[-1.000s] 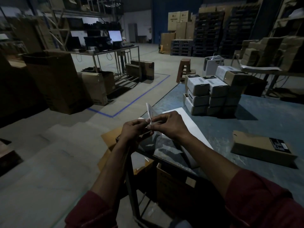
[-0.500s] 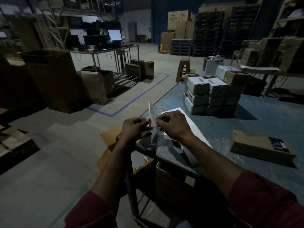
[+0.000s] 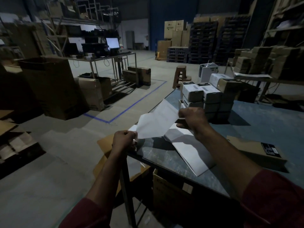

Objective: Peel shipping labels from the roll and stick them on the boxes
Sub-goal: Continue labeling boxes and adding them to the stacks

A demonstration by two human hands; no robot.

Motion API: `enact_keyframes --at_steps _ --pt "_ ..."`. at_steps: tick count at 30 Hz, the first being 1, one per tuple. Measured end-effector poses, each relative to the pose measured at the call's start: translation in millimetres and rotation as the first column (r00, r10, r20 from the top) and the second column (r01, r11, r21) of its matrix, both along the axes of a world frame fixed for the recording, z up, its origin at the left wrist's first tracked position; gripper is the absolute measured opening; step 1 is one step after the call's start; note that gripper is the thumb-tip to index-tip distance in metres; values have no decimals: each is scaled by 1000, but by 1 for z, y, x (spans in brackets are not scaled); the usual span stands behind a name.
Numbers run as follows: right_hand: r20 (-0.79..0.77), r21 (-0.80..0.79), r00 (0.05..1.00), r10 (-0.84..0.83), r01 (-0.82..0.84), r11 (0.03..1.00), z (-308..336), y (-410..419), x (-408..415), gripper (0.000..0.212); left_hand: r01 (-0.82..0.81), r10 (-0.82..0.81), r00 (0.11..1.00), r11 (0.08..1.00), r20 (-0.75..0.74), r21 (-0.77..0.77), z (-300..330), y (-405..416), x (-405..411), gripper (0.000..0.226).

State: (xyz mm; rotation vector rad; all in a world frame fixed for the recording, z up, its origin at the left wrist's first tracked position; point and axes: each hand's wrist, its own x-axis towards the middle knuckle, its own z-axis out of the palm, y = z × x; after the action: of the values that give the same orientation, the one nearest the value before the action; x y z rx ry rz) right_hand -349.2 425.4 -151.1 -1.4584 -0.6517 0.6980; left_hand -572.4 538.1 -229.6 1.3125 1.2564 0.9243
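Dim light throughout; far racks and stacked cartons read as dark shapes, print on them illegible. Barcodes on the stacked boxes too small to read. Left hand fingertips hidden behind the white sheet; right hand fingertips curled out of sight, grip point on the sheet unclear. Whether the sheet is label or backing cannot be told. Dark sticker on the flat brown box unreadable. Both red sleeves cut off by the bottom edge. Carton under the table mostly in shadow.
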Motion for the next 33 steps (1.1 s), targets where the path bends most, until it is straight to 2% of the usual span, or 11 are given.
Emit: enact_keyframes --at_steps 4,9,13,16,21,24,27,30,31,33 --pt "-123 31 990 -62 66 997 5 -5 11 4 -25 47 966 996 -254 91 2 -4 4 16" --pt "-327 90 944 -46 79 993 8 -13 13 6 -25 95 898 986 -430 166 2 -7 13 16" --pt "-359 143 931 -62 121 982 22 -21 15 10 -50 144 862 978 -486 200 -2 -8 18 19" --pt "-358 165 930 -81 148 975 38 -25 15 4 -40 152 832 975 -533 217 -6 -5 20 28" --pt "-347 208 937 -32 110 972 52 -30 10 6 -13 134 819 977 -558 215 -3 -7 22 27" --pt "-182 192 982 -39 74 979 51 -39 4 10 18 118 823 972 -556 234 -1 -11 18 29" --pt "162 180 986 -43 13 984 44 -55 0 14 7 203 841 923 -502 385 10 -24 11 42" --pt "514 161 855 -67 -19 987 34 -76 0 9 -51 336 890 747 -309 663 35 -53 10 46" --pt "568 153 819 -74 -16 988 32 -82 1 9 -31 326 912 662 -250 749 44 -64 14 48" --pt "564 146 822 -82 -1 989 32 -96 -1 9 90 174 962 525 -210 847 53 -92 28 60"
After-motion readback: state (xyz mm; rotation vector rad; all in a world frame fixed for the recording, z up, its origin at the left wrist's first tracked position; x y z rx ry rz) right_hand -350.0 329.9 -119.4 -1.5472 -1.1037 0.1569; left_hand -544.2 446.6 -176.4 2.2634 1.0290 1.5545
